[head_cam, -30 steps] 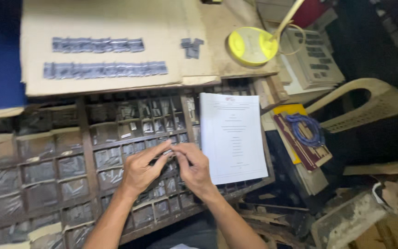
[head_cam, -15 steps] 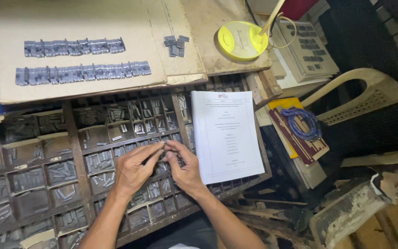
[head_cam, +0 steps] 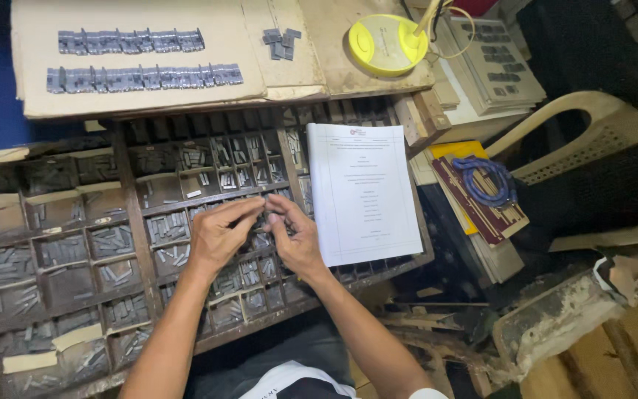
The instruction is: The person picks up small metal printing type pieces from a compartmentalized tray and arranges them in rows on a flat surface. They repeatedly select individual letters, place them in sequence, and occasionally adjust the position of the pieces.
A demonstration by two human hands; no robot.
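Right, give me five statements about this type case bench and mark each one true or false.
1. Both hands, the left hand and the right hand, meet over the compartmented type case. True.
2. The white printed sheet lies on the left end of the case. False: it lies on the right end.
3. Two rows of metal type lie on the cardboard above the case. True.
4. The yellow lamp base stands inside a compartment. False: it stands on the cardboard at the top.
5. A blue cord lies on the stacked books at the right. True.
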